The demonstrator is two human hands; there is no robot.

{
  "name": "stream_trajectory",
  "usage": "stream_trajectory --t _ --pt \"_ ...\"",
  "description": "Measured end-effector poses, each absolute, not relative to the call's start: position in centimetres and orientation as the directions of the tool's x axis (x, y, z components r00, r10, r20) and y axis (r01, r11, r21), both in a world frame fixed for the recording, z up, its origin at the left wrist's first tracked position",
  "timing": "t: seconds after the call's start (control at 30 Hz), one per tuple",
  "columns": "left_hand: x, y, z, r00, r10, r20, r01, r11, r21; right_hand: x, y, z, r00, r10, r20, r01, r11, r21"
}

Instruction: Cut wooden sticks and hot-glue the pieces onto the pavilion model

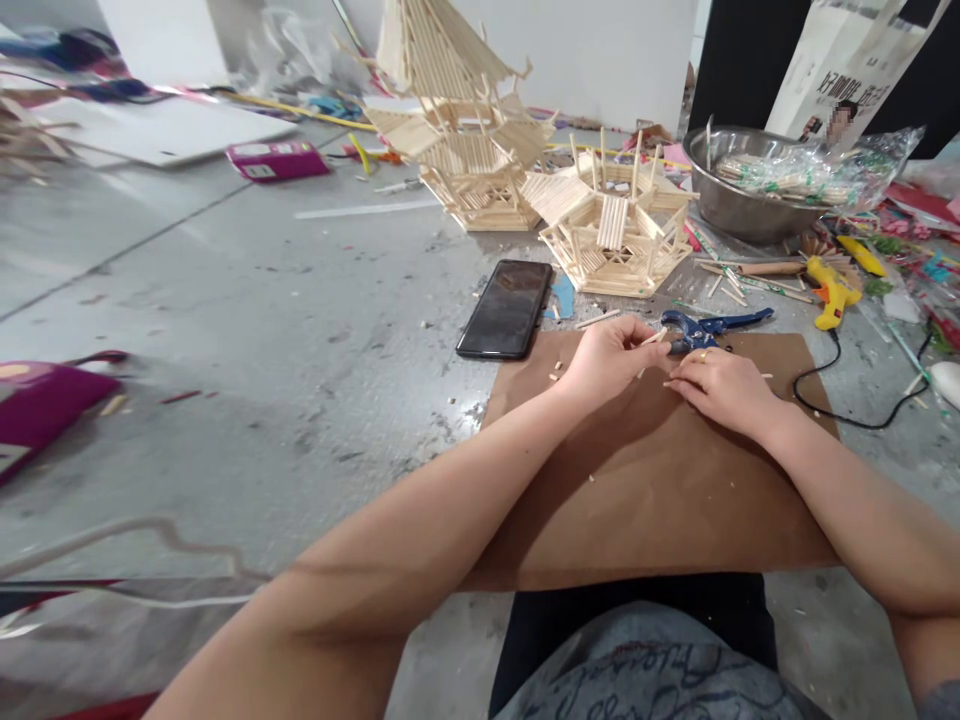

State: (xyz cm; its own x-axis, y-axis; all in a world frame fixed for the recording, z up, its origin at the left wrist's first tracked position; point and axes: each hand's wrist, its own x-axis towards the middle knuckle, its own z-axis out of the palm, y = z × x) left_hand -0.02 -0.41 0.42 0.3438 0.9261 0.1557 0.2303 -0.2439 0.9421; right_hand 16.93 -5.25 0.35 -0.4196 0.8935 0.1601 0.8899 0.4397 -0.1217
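My left hand (611,358) is closed in a pinch on a thin wooden stick (654,337), held over the far part of a brown paper sheet (637,500). Close by on its right, my right hand (724,388) is low over the sheet with its fingers bent together. What lies at those fingertips, if anything, is too small to make out. Just beyond both hands rests a blue hand tool like pliers (705,325), its handles apart. Small cut bits of stick are scattered on the paper.
A black phone (504,308) lies left of the sheet's far edge. Behind stand a tall stick pagoda (480,150) and a lower stick frame (619,235). Rightward are a metal bowl (757,210) of sticks and a yellow glue gun (831,290) with its cord.
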Motion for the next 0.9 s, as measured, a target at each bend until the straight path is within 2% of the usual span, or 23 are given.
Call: stream_trajectory --t 0.1,0.17,0.23,0.33,0.4,0.5,0.6,0.73,0.8,0.9 --pt "0.0 -0.4 0.3 0.340 0.921 0.192 0.257 -0.287 0.923 16.8 -5.5 0.9 -0.411 0.887 0.210 0.892 0.439 -0.111" --pt "-0.1 -0.4 0.4 0.340 0.919 0.201 0.269 -0.300 0.915 17.2 -5.4 1.3 -0.320 0.905 0.280 0.931 0.355 -0.086" --pt "-0.1 -0.4 0.4 0.351 0.914 0.204 0.281 -0.310 0.908 17.9 -5.2 1.7 -0.212 0.936 0.281 0.973 0.229 -0.030" --pt "-0.2 -0.4 0.6 0.390 0.896 0.210 0.278 -0.332 0.901 19.1 -4.7 1.9 -0.069 0.991 0.111 0.996 0.063 0.061" --pt "-0.2 -0.4 0.6 0.410 0.886 0.215 0.261 -0.340 0.903 19.7 -4.3 1.9 -0.015 1.000 -0.006 0.995 0.016 0.095" --pt "-0.2 -0.3 0.5 0.402 0.893 0.201 0.258 -0.321 0.911 19.9 -3.9 1.7 0.013 0.999 -0.050 0.994 -0.008 0.108" --pt "-0.2 -0.4 0.3 0.402 0.890 0.213 0.299 -0.348 0.889 19.6 -3.7 1.6 0.070 0.997 0.014 0.996 -0.071 0.055" --pt "-0.2 -0.9 0.1 0.575 0.759 0.305 0.370 -0.574 0.731 19.2 -3.6 1.5 0.118 0.990 0.080 0.991 -0.113 -0.071" --pt "-0.2 -1.2 0.0 0.684 0.679 0.267 0.414 -0.663 0.624 19.0 -3.6 1.3 0.123 0.987 0.099 0.986 -0.111 -0.123" --pt "-0.2 -1.2 -0.1 0.738 0.653 0.168 0.504 -0.700 0.506 19.0 -3.6 0.9 0.141 0.975 0.169 0.973 -0.106 -0.204"
